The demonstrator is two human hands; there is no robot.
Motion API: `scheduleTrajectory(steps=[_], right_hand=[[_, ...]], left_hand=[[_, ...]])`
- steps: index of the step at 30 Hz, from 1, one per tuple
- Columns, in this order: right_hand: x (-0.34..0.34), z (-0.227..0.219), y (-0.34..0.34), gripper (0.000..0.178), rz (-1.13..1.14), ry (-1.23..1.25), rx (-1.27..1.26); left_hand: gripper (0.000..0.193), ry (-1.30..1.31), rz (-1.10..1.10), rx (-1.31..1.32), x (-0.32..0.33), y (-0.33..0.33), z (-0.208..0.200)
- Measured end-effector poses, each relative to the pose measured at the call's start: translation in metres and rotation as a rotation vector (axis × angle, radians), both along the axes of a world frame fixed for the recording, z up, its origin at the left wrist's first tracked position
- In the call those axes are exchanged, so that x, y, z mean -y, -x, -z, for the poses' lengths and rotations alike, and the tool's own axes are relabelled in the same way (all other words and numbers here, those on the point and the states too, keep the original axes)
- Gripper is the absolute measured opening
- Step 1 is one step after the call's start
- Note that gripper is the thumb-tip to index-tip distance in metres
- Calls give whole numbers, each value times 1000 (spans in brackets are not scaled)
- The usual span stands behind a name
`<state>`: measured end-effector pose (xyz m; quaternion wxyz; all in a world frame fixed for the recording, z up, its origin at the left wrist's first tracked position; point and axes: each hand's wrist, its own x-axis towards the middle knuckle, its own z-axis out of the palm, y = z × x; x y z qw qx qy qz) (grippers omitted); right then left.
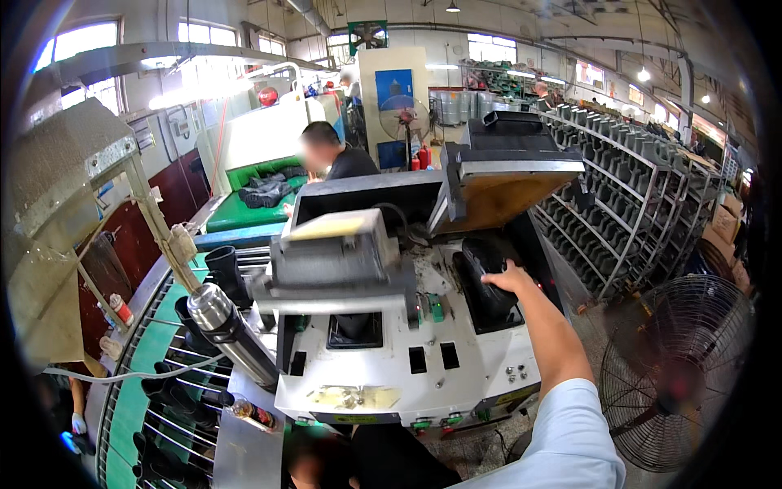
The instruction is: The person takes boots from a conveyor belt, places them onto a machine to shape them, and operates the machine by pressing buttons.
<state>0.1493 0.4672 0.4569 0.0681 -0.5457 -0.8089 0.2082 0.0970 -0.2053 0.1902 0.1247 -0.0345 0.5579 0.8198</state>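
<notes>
My right hand point(513, 279) reaches across a white two-station machine point(481, 379) and grips a black boot point(489, 269). The boot lies in the machine's right-hand well, and part of its shape is lost in the dark recess. Above that well the right lid point(509, 175) stands raised. The left lid point(334, 257), smeared by motion, hangs over the left-hand well, where a dark object point(354, 326) partly shows. My left hand cannot be made out.
Left of the machine, a roller conveyor point(175, 359) carries several black boots beside a steel flask point(232, 330) and a bottle point(248, 411). Shoe racks point(611, 196) and a large fan point(676, 375) stand at right. A co-worker point(342, 155) is behind; another's gloved hand point(79, 424) shows far left.
</notes>
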Motion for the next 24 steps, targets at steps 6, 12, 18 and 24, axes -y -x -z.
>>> scheduleTrajectory(steps=[6, 12, 18, 24], right_hand=[[21, -1, 9, 114, 54, 24, 76], [47, -10, 16, 113, 182, -39, -118], [67, -74, -6, 117, 170, -177, -236], [97, -122, -63, 112, 118, -301, -494]], left_hand=[[20, 7, 1, 26, 5, -2, 12], [17, 486, 25, -170, 9, 30, 57], [13, 1362, 158, -609, 17, 66, 138], [13, 1688, 161, -1107, 30, 59, 176]])
